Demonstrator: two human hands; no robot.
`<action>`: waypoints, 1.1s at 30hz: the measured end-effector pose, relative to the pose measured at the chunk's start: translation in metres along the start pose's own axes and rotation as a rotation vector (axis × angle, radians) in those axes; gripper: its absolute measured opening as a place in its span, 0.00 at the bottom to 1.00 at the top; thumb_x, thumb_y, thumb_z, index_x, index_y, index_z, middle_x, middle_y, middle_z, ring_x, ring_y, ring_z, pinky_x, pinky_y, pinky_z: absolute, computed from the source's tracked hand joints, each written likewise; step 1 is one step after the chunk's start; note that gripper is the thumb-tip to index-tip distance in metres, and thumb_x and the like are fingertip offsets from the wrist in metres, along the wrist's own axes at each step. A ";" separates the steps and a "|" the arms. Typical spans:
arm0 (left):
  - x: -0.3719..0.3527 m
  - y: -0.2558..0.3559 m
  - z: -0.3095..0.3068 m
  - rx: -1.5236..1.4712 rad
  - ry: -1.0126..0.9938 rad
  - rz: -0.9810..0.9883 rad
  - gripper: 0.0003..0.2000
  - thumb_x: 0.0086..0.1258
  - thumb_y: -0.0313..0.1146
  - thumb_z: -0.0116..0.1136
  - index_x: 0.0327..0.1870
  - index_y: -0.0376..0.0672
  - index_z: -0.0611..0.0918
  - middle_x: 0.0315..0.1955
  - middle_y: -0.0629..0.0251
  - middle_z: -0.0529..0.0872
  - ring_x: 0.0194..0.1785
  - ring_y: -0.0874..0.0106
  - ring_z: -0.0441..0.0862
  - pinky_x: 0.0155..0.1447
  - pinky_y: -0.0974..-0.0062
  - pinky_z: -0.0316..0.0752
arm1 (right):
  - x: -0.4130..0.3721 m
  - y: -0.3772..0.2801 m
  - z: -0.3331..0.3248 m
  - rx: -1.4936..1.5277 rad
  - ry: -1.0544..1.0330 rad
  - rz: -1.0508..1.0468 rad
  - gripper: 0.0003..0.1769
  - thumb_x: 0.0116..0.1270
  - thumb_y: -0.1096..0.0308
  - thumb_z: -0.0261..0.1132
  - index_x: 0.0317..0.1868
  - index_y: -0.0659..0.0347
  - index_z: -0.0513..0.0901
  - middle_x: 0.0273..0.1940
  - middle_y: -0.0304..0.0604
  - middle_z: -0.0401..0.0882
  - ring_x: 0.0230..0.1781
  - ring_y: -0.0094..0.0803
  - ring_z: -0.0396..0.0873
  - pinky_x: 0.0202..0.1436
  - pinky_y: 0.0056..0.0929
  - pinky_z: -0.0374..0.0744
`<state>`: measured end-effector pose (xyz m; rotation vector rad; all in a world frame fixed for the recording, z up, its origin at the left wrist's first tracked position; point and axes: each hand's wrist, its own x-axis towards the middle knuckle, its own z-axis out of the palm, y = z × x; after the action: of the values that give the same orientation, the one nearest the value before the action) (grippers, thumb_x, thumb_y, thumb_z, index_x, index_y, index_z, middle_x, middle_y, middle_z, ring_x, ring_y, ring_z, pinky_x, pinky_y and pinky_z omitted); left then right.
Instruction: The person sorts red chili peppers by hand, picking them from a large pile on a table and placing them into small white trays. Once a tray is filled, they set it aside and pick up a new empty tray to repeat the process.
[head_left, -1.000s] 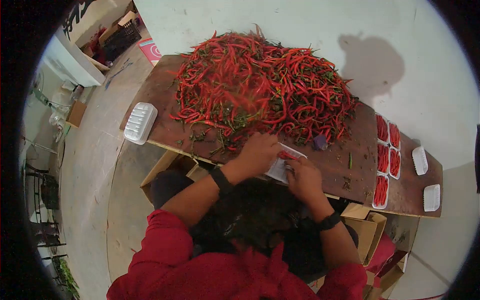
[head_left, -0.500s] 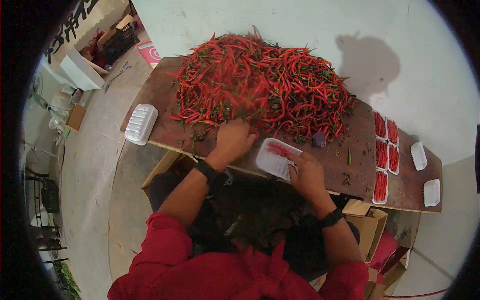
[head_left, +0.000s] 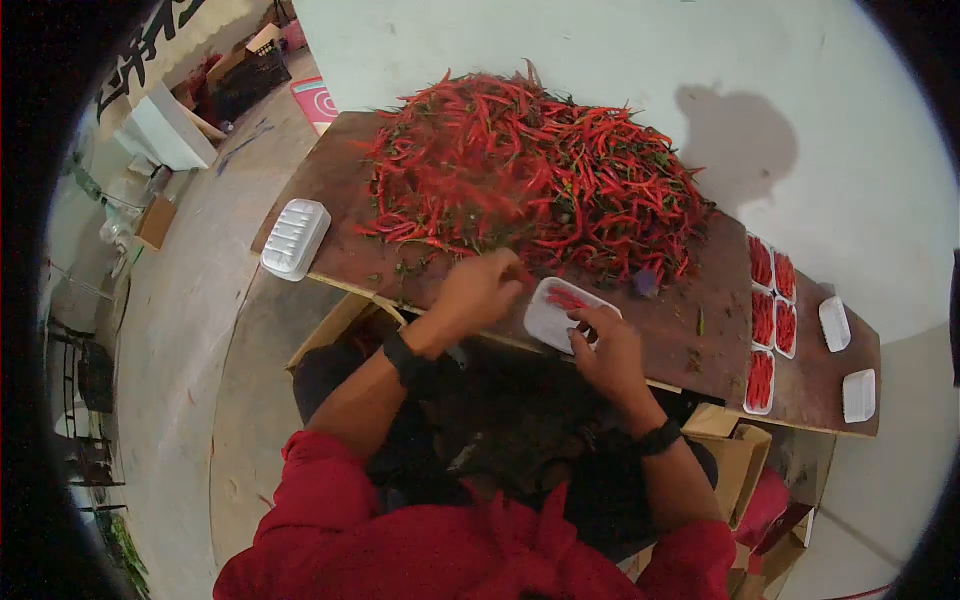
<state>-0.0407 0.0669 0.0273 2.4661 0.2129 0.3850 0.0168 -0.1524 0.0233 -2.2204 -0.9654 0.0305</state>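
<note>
A large heap of red chili peppers (head_left: pixel 600 190) with green stems covers the back of the brown table. My left hand (head_left: pixel 478 292) is at the heap's front edge, its fingers closed, with a bit of red chili showing at the fingertips. Just right of it sits a white plastic tray (head_left: pixel 550 325) holding a few red chilies (head_left: pixel 567 298). Over the tray's right side is my right hand (head_left: pixel 608 352), thumb and forefinger apart, with nothing visible between them.
An upside-down white tray stack (head_left: pixel 296 240) lies at the table's left edge. Several chili-filled trays (head_left: pixel 760 380) stand on the right, beside two white tray stacks (head_left: pixel 859 396). A purple object (head_left: pixel 644 283) touches the heap. Cardboard boxes (head_left: pixel 738 470) are below.
My left hand has drawn away from the heap toward the tray. My right hand's fingers have lifted and parted over the tray's right side. The view has shifted slightly.
</note>
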 end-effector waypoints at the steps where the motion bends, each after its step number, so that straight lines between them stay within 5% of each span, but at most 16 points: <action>1: -0.007 0.010 -0.003 -0.130 -0.078 0.025 0.11 0.59 0.34 0.60 0.40 0.40 0.79 0.34 0.55 0.83 0.40 0.56 0.82 0.42 0.64 0.75 | 0.000 -0.005 0.002 0.136 0.004 0.031 0.12 0.55 0.72 0.66 0.41 0.60 0.82 0.33 0.44 0.80 0.32 0.38 0.78 0.37 0.32 0.76; 4: -0.030 0.021 0.008 -0.247 -0.153 0.117 0.11 0.59 0.32 0.59 0.41 0.39 0.79 0.34 0.55 0.83 0.40 0.58 0.82 0.44 0.65 0.75 | -0.001 -0.017 0.009 0.193 -0.070 0.074 0.12 0.56 0.71 0.67 0.42 0.62 0.81 0.34 0.42 0.82 0.31 0.29 0.79 0.37 0.26 0.75; 7: -0.045 0.022 0.013 -0.229 -0.142 0.202 0.11 0.59 0.31 0.59 0.41 0.39 0.79 0.34 0.55 0.82 0.40 0.59 0.82 0.45 0.66 0.75 | -0.008 -0.014 0.023 0.373 -0.138 0.174 0.14 0.57 0.67 0.67 0.43 0.63 0.81 0.36 0.48 0.83 0.36 0.38 0.82 0.42 0.33 0.78; 10: -0.050 0.024 0.009 -0.237 -0.163 0.169 0.11 0.58 0.31 0.60 0.41 0.38 0.79 0.35 0.55 0.82 0.39 0.59 0.82 0.45 0.66 0.75 | -0.013 -0.009 0.030 0.488 -0.201 0.277 0.14 0.58 0.67 0.67 0.42 0.64 0.81 0.37 0.48 0.83 0.39 0.36 0.83 0.44 0.31 0.78; 23: -0.053 0.036 0.015 -0.323 -0.248 0.038 0.11 0.60 0.35 0.60 0.38 0.38 0.80 0.34 0.54 0.83 0.39 0.57 0.82 0.44 0.64 0.75 | -0.024 -0.017 0.014 0.349 -0.062 0.220 0.12 0.59 0.68 0.65 0.43 0.61 0.81 0.37 0.47 0.84 0.38 0.36 0.83 0.44 0.31 0.79; 26: -0.051 0.036 0.015 -0.248 -0.261 0.044 0.10 0.60 0.35 0.59 0.37 0.38 0.80 0.33 0.53 0.83 0.39 0.55 0.81 0.43 0.62 0.74 | -0.023 -0.021 0.009 0.262 -0.080 0.156 0.11 0.59 0.73 0.64 0.42 0.67 0.80 0.36 0.46 0.83 0.39 0.30 0.82 0.44 0.26 0.77; 33: -0.049 0.028 0.023 -0.119 -0.291 0.197 0.07 0.60 0.33 0.57 0.35 0.40 0.80 0.31 0.53 0.81 0.38 0.53 0.80 0.41 0.60 0.73 | -0.023 -0.017 0.004 0.216 -0.149 0.032 0.10 0.59 0.68 0.62 0.40 0.61 0.82 0.37 0.51 0.82 0.40 0.49 0.80 0.44 0.40 0.77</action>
<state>-0.0784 0.0203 0.0159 2.3957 -0.1703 0.1123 -0.0111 -0.1571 0.0254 -2.0560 -0.9581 0.3044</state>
